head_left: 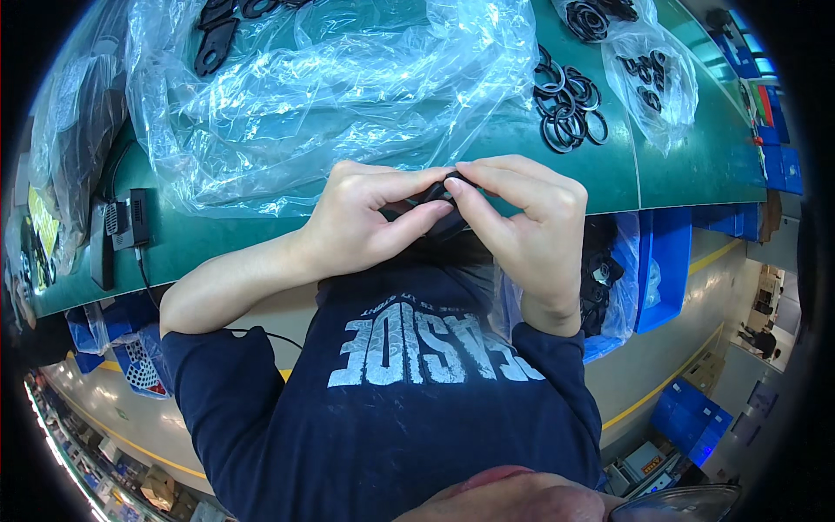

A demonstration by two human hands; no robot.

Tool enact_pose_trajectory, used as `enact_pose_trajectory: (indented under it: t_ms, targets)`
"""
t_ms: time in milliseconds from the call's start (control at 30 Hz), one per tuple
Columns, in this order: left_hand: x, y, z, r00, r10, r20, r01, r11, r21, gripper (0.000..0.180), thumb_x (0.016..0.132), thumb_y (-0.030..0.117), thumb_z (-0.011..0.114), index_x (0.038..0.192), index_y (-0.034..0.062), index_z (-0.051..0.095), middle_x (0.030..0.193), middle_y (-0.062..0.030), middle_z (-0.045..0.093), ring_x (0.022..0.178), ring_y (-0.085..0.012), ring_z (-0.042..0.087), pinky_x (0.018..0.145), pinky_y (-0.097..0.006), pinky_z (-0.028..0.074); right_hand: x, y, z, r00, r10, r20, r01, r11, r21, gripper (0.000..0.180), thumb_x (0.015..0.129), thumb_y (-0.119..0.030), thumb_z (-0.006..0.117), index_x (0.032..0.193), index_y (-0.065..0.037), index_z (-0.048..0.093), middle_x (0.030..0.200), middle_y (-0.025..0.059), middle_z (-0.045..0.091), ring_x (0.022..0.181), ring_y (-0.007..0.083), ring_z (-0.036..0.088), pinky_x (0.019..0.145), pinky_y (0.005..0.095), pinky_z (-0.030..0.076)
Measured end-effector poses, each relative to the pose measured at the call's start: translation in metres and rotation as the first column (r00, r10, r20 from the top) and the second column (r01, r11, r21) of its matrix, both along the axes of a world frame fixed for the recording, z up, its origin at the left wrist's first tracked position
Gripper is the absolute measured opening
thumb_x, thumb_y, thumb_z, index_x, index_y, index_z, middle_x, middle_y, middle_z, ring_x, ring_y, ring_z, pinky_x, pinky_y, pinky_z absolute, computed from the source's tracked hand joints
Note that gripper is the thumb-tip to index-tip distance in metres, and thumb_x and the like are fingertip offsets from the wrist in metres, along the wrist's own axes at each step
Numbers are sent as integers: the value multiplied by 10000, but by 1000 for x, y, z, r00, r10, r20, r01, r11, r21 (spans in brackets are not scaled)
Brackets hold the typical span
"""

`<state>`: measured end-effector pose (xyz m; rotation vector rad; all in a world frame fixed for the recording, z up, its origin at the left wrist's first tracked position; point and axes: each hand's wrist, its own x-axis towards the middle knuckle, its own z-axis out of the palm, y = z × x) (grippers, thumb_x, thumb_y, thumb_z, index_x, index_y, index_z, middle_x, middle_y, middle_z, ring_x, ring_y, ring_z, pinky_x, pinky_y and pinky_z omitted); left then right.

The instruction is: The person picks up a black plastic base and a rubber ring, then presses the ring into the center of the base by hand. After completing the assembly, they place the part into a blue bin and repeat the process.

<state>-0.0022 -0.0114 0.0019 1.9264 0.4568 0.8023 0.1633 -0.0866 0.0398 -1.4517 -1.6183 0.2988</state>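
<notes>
Close to my chest, at the table's near edge, both hands pinch a small black part (445, 190). My left hand (370, 213) grips it between thumb and forefinger from the left. From the other side my right hand (526, 209) holds it with thumb and fingertips. Most of the part is hidden behind the fingers, so its full shape cannot be made out. Beyond my right hand lies a loose pile of black rings (570, 109). A large clear plastic bag (348, 113) spreads over the table in front of my left hand, with black flat parts (215, 39) at its far left.
The green table (687, 178) also bears a clear bag of small black parts (648, 78) and a small black device with a cable (130, 217). Below its right edge stand a blue bin (665, 270) and a lined container of black parts (600, 278).
</notes>
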Motion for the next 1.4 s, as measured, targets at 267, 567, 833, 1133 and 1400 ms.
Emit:
enact_pose_trajectory:
  t_ms: [267,567,833,1133,1400]
  targets:
    - [1,0,2,1000,-7,-29,5,997,-82,281,785,54,654,1060,-4,635,762,-137,677,640,-142,665,552,-231,514,-1,-1,-6,990,6,138,-22,993,114,87,705,5,668,784,34,649,738,148,652,647,263,645,570,298,511]
    - [0,2,-1,999,-4,-44,-2,990,-142,275,789,16,638,1058,-37,629,834,-118,687,695,-90,635,605,-221,500,-8,-6,-9,960,-78,268,33,985,168,178,685,10,663,853,48,618,780,147,652,669,271,648,595,332,521]
    - [-2,7,-2,992,-92,91,127,825,-551,371,847,-10,576,1208,-50,505,1068,-137,619,946,-147,608,810,-251,490,-2,-5,-23,966,-143,-216,158,986,54,135,714,15,694,834,33,635,813,127,658,672,190,645,609,256,517]
    - [-1,4,4,977,-162,139,213,752,-624,364,869,-6,537,1225,-61,479,1122,-142,592,997,-160,594,867,-278,473,8,-8,-26,868,-25,-497,-22,996,-88,68,742,40,674,797,37,634,778,83,641,690,117,624,613,218,502]
    - [-1,9,5,1000,-27,16,32,837,-546,210,882,61,555,1041,-53,632,904,-96,674,826,-107,617,749,-232,488,-5,-5,-33,813,-108,-573,20,987,-158,86,748,24,681,826,40,649,784,84,642,695,122,622,623,217,493]
